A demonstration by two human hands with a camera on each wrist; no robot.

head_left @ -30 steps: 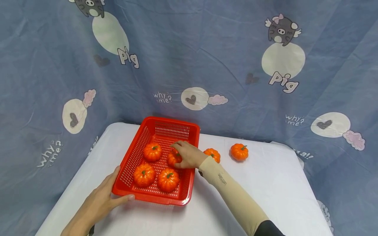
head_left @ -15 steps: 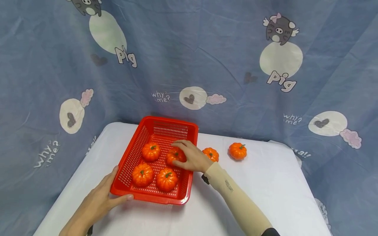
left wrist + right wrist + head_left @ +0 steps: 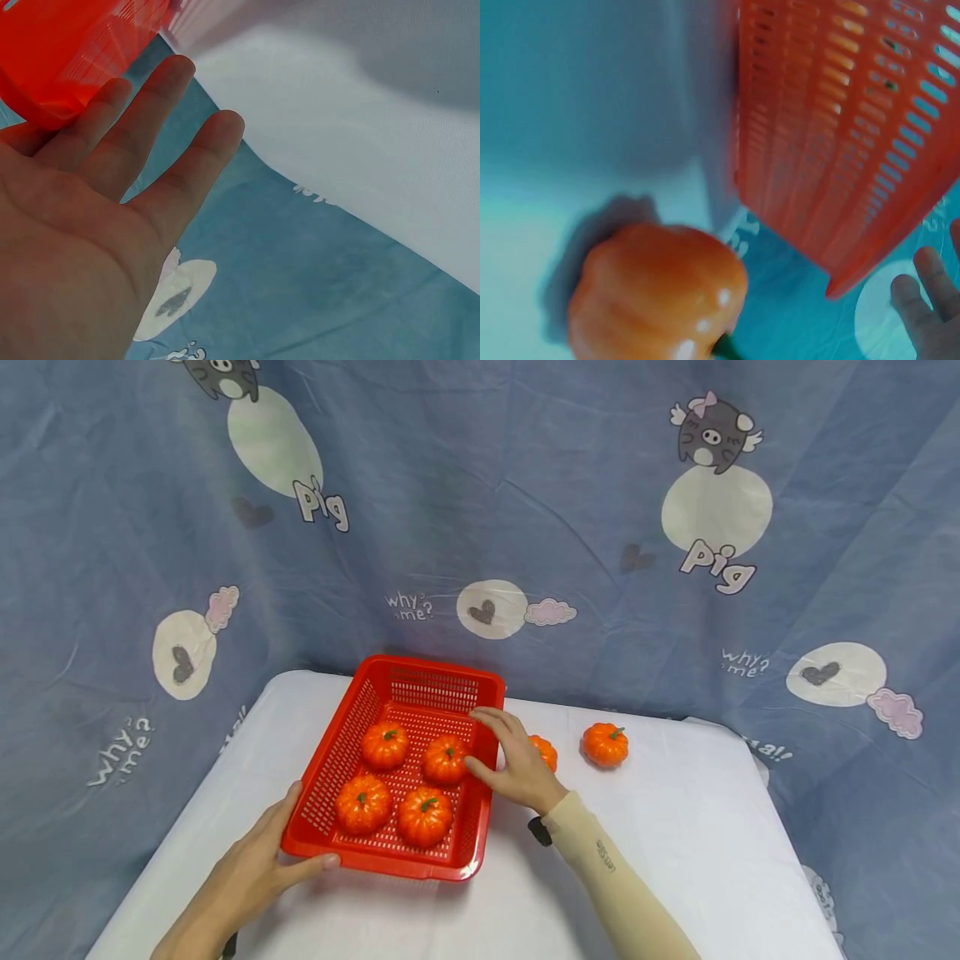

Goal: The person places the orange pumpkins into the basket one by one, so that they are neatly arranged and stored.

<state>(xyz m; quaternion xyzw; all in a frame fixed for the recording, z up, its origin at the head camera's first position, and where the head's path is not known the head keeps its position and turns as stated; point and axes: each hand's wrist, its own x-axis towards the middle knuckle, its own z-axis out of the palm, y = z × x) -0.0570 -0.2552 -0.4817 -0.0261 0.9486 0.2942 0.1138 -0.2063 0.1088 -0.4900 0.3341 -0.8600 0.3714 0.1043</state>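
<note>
Right hand point(image 3: 521, 767) empty, fingers spread, over the red basket point(image 3: 390, 864); four pumpkins point(image 3: 363, 805) inside, to its left. Left hand point(image 3: 255, 857) straight-fingered at the basket's corner. Pumpkins likely light, stiff, slick; best held round ribbed sides.

Red basket point(image 3: 390, 862), four pumpkins point(image 3: 363, 805) inside, two outside

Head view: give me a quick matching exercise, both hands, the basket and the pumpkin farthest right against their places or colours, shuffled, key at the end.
Things
1. Right hand
2. Basket
3. Left hand
4. Pumpkin farthest right

Places or colours
A. Orange, on the white table outside the basket
B. At the basket's near left corner
C. Beside the basket's right rim, fingers spread
D. Red, with four pumpkins inside

Pairs: 1-C, 2-D, 3-B, 4-A
</note>
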